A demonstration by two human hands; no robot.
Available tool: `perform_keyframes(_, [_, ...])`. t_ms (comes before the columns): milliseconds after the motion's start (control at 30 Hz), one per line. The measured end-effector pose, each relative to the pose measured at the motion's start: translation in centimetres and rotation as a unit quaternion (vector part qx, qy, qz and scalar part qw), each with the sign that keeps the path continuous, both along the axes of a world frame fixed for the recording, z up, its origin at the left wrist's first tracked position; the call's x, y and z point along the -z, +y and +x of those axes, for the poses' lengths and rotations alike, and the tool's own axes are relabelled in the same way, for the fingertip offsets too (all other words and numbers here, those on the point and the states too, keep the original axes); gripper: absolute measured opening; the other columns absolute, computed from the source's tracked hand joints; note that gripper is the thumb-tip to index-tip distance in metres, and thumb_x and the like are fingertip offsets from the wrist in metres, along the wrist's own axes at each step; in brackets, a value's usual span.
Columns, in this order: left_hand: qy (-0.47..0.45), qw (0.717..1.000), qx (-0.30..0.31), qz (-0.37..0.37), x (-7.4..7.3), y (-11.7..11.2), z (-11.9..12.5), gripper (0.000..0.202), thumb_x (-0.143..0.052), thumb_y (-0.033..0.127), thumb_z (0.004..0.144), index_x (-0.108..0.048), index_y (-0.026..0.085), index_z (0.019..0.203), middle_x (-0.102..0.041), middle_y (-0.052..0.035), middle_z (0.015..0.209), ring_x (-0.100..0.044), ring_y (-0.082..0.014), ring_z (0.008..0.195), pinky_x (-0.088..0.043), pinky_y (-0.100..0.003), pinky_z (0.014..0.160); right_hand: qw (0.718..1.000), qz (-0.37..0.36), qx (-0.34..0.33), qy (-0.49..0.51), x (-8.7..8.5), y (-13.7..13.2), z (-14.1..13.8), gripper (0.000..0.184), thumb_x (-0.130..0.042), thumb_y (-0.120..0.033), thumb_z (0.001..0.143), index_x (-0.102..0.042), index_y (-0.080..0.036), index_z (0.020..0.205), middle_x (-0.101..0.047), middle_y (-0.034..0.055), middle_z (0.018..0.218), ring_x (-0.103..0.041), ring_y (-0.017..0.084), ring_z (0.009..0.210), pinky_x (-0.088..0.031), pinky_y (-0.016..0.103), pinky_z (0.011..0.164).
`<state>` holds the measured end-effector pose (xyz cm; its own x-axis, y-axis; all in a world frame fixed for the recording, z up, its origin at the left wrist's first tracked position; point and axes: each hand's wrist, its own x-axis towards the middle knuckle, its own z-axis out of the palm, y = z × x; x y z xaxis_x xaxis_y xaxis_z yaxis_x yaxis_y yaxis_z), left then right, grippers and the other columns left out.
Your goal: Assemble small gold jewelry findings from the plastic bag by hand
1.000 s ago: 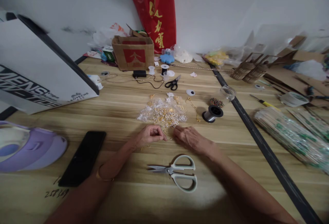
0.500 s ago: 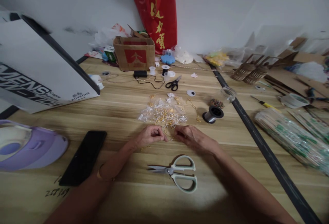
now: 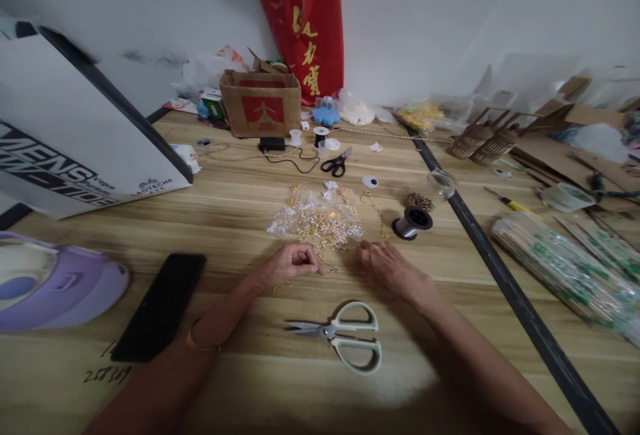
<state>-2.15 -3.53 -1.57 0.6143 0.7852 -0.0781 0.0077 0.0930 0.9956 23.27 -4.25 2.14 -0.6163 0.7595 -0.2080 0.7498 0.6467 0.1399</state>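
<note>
My left hand (image 3: 299,261) is closed in a pinch at the front of the jewellery pile, and a thin gold chain (image 3: 328,264) trails from its fingertips onto the table. Further right, my right hand (image 3: 384,264) rests low over the wood with its fingers curled under; whatever they may hold is hidden. Between and beyond the hands lies a heap of small gold and silver jewellery findings (image 3: 325,225), partly in clear plastic bags. Another gold chain (image 3: 376,210) lies behind my right hand. Scissors with pale handles (image 3: 333,332) lie slightly open in front of me.
A wire spool (image 3: 413,223) and small beads (image 3: 420,202) sit to the right. Black scissors (image 3: 337,164) lie behind the heap. At left are a phone (image 3: 160,305), a purple visor (image 3: 65,285) and a white box (image 3: 90,135). Wrapped sticks (image 3: 560,268) lie at far right.
My right hand has moved to the right, away from my left hand and the chain. My left hand keeps its pinch in nearly the same place.
</note>
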Motion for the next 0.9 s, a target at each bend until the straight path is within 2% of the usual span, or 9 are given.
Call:
perform_keyframes(300, [0.0, 1.0, 0.004, 0.006, -0.3, -0.1, 0.0, 0.026, -0.069, 0.034, 0.076, -0.056, 0.012, 0.074, -0.071, -0.01, 0.083, -0.065, -0.0154, 0.079, -0.047, -0.028, 0.075, 0.996, -0.059, -0.048, 0.048, -0.6, 0.4, -0.3, 0.016, -0.041, -0.007, 0.091, -0.055, -0.015, 0.092, -0.061, 0.0076, 0.088, -0.055, 0.018, 0.077, -0.031, 0.029, 0.064])
perform_keyframes(433, [-0.002, 1.0, 0.002, 0.0, -0.3, 0.0, 0.0, 0.026, -0.07, 0.034, 0.074, -0.056, 0.012, 0.073, -0.071, -0.009, 0.082, -0.065, -0.0152, 0.078, -0.046, -0.028, 0.075, 0.994, -0.097, -0.027, 0.045, -1.3, 0.7, -1.2, 0.017, -0.042, -0.018, 0.094, -0.056, -0.015, 0.084, -0.062, 0.0066, 0.08, -0.056, 0.016, 0.07, -0.027, 0.028, 0.058])
perform_keyframes(500, [-0.003, 1.0, 0.002, -0.004, -0.1, 0.0, 0.0, 0.026, -0.07, 0.034, 0.074, -0.055, 0.013, 0.073, -0.071, -0.009, 0.082, -0.065, -0.0154, 0.078, -0.046, -0.028, 0.075, 0.994, -0.1, -0.016, 0.049, -1.8, 0.8, -1.7, 0.016, -0.043, -0.02, 0.094, -0.056, -0.016, 0.086, -0.062, 0.0065, 0.083, -0.056, 0.015, 0.069, -0.025, 0.027, 0.057])
perform_keyframes(667, [-0.008, 1.0, 0.0, -0.003, 0.1, 0.1, 0.0, 0.027, -0.07, 0.035, 0.073, -0.055, 0.013, 0.072, -0.071, -0.0089, 0.082, -0.065, -0.0153, 0.077, -0.046, -0.028, 0.074, 0.991, -0.098, -0.023, 0.084, -2.1, 0.7, -2.8, 0.014, -0.044, -0.02, 0.094, -0.056, -0.016, 0.089, -0.062, 0.006, 0.092, -0.058, 0.014, 0.075, -0.026, 0.026, 0.058])
perform_keyframes(900, [-0.003, 1.0, 0.005, -0.001, 0.0, 0.1, -0.1, 0.028, -0.07, 0.035, 0.074, -0.055, 0.012, 0.074, -0.071, -0.0103, 0.083, -0.065, -0.0152, 0.078, -0.046, -0.027, 0.074, 0.994, -0.078, -0.04, 0.059, -0.9, 0.5, -3.4, 0.015, -0.042, -0.009, 0.092, -0.056, -0.013, 0.089, -0.063, 0.008, 0.09, -0.057, 0.014, 0.07, -0.025, 0.028, 0.054])
